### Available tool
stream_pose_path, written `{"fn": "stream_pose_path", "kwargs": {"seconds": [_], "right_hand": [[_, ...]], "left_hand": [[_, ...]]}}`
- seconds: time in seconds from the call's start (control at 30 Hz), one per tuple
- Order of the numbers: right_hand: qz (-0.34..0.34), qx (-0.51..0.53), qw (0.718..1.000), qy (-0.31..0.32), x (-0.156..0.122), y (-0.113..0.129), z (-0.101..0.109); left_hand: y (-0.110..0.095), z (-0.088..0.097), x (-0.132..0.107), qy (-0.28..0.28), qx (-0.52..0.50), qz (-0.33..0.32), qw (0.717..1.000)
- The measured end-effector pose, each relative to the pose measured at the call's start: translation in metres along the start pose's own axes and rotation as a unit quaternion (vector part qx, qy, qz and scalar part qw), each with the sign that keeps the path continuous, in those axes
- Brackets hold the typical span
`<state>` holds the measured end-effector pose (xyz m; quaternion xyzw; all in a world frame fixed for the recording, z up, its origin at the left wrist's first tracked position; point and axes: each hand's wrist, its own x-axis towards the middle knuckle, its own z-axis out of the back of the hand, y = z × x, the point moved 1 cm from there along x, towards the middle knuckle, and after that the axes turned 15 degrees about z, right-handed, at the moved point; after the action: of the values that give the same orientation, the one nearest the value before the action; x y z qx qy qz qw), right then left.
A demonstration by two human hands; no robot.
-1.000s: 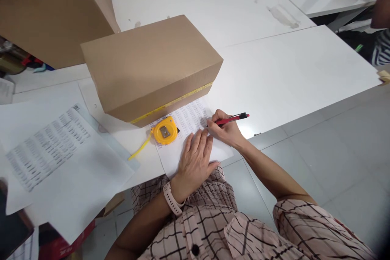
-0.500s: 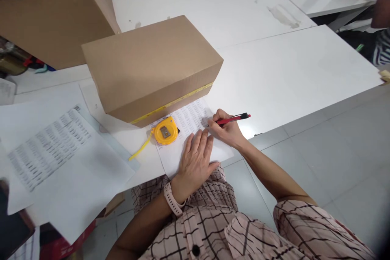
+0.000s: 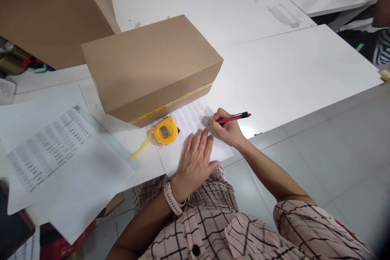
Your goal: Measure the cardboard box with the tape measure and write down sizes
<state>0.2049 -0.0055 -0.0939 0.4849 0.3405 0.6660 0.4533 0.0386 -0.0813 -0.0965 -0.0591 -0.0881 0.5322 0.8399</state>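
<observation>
My right hand (image 3: pixel 226 128) is closed around a red and black pen (image 3: pixel 231 118), its tip down at a sheet of paper (image 3: pixel 170 158) covered in rows of handwriting. Flat on the lower part of that sheet lies my left hand (image 3: pixel 196 156), fingers stretched out, with a pale pink band on the wrist. A yellow tape measure (image 3: pixel 165 131) rests on the sheet's left side, a short length of its yellow blade sticking out to the lower left. Just behind, a brown cardboard box (image 3: pixel 152 65) with yellow tape along its front covers the sheet's far edge.
More written sheets (image 3: pixel 51 146) spread over the table's left side. Large cartons (image 3: pixel 57 20) stand at the back left. The white table (image 3: pixel 274 65) stretches right, its front edge above a tiled floor (image 3: pixel 329 162). Part of another person (image 3: pixel 382 46) shows at the far right.
The pen and my right hand have shifted very slightly. My left hand, the box and the tape measure stay where they were.
</observation>
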Motion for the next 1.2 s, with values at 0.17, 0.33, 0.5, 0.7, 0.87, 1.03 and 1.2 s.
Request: {"fn": "stream_pose_path", "kwargs": {"seconds": [0.17,0.33,0.5,0.7,0.87,1.03,1.2], "right_hand": [[0.0,-0.001,1.0,-0.002,0.0,0.001,0.0],[0.004,0.006,1.0,-0.005,0.001,0.0,0.0],[-0.004,0.005,1.0,-0.026,0.0,0.0,0.0],[-0.006,0.009,1.0,-0.017,-0.001,0.0,0.0],[-0.007,0.004,1.0,-0.017,0.001,0.0,0.0],[0.021,-0.045,0.997,-0.063,-0.001,0.001,0.003],[0.114,-0.22,0.969,0.01,-0.01,0.003,0.013]], "left_hand": [[0.0,0.001,0.0,-0.002,0.005,-0.001,1.0],[-0.001,0.001,0.001,0.004,0.0,0.002,1.0],[-0.001,0.001,0.001,0.005,0.0,0.001,1.0],[-0.001,0.002,0.001,-0.003,0.011,-0.003,1.0],[-0.001,0.001,0.001,-0.001,0.008,-0.002,1.0],[0.0,0.004,0.002,-0.014,-0.047,0.002,0.999],[0.02,0.033,-0.012,-0.153,-0.242,0.026,0.958]]}}
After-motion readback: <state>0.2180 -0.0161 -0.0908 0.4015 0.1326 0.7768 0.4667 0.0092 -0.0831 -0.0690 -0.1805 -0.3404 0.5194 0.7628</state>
